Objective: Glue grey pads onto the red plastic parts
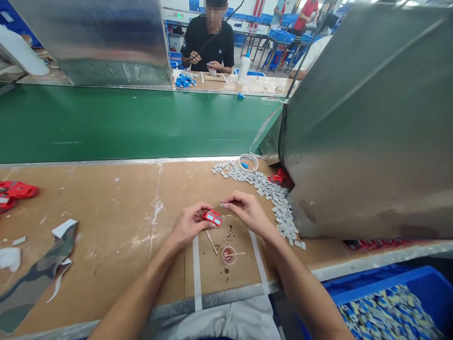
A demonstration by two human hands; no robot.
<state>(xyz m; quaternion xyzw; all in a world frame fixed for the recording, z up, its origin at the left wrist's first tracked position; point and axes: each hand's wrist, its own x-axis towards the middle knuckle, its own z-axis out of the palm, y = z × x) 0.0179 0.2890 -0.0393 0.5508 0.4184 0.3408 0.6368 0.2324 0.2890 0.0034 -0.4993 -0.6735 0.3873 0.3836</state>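
My left hand [191, 223] is closed round a small red toy car part [213, 217] with pale window-like patches on its upper face. Just right of it, my right hand [246, 211] pinches a small grey piece [222, 205], mostly covered by the fingertips. Below both hands stands a small clear cup [229, 255] with reddish contents and a thin stick [238, 254] lying across it. Another thin stick [212, 242] lies on the cardboard beneath my left hand. Many flat grey pieces [279, 203] are spread in a curved band beyond and to the right of my right hand.
A tape ring [248, 163] lies by the grey pieces. Red parts [19, 190] sit at far left, near a camouflage strip [38, 269]. Metal panels [368, 123] flank a green belt [141, 123]. A person [208, 42] works opposite. A blue bin [389, 302] holds many small parts.
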